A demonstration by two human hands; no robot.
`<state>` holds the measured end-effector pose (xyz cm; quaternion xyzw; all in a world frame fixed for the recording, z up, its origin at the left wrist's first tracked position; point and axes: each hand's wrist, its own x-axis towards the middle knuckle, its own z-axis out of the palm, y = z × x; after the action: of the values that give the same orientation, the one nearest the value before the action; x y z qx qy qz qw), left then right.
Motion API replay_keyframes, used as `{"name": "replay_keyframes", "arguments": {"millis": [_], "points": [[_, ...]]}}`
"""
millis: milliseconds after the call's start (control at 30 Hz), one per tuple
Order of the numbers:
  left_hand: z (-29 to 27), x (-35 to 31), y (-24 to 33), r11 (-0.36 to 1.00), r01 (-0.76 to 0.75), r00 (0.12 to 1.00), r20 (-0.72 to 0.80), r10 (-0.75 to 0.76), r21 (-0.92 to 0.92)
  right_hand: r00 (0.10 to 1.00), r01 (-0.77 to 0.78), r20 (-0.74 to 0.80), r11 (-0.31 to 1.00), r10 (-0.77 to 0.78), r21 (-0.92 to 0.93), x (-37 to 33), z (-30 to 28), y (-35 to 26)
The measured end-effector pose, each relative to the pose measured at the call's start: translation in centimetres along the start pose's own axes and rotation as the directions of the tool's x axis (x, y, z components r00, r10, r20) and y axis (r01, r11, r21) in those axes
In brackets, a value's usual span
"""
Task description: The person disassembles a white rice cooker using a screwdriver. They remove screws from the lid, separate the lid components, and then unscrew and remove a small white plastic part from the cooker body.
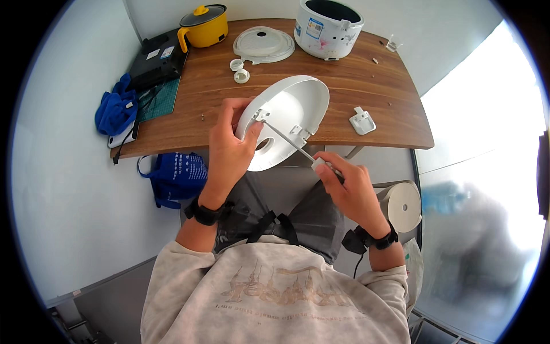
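Observation:
My left hand [231, 140] grips the rim of a white rice cooker lid shell [306, 100], tilted above the table's near edge with its hollow inside toward me. A round hole shows low in the shell. In my right hand [349, 186] is a screwdriver [292, 143], held by its pale handle. Its long metal shaft points up and left into the shell, the tip by a small bracket [261, 114] next to my left thumb. Whether the tip touches a screw is too small to tell. Black bands circle both wrists.
On the wooden table [366, 80] stand a white rice cooker body [327, 31], a translucent inner lid [263, 45], two small white caps [241, 75], a white hinged piece [362, 121] and a yellow pot [204, 28]. A blue cloth [116, 106] lies left; a blue bag [177, 179] hangs below.

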<state>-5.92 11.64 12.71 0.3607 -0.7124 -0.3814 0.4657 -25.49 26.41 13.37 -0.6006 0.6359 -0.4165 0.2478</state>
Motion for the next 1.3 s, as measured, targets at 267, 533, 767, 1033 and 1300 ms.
{"name": "replay_keyframes", "arguments": {"millis": [267, 533, 767, 1033, 1300], "points": [[0.1, 0.1, 0.2, 0.996, -0.082, 0.993, -0.079, 0.085, 0.036, 0.754, -0.656, 0.607, 0.227, 0.252, 0.72, -0.2, 0.7, 0.0], [-0.3, 0.8, -0.9, 1.0, 0.003, 1.0, -0.024, -0.003, -0.019, 0.902, -0.427, 0.314, 0.717, 0.297, 0.551, 0.7, 1.4, 0.7], [-0.7, 1.1, -2.5, 0.906, 0.245, 0.969, 0.075, -0.234, -0.345, 0.987, -0.081, -0.144, 0.993, 0.068, -0.086, 0.6, -0.1, 0.0], [-0.6, 1.2, -3.1, 0.837, 0.321, 0.947, 0.124, -0.297, -0.443, 0.976, 0.025, -0.208, 0.983, -0.062, -0.179, 0.8, 0.0, 1.1], [-0.6, 1.0, -2.6, 0.82, 0.339, 0.941, 0.156, -0.301, -0.46, 0.993, -0.079, -0.091, 0.995, 0.074, -0.057, 1.0, -0.1, 0.3]]}}
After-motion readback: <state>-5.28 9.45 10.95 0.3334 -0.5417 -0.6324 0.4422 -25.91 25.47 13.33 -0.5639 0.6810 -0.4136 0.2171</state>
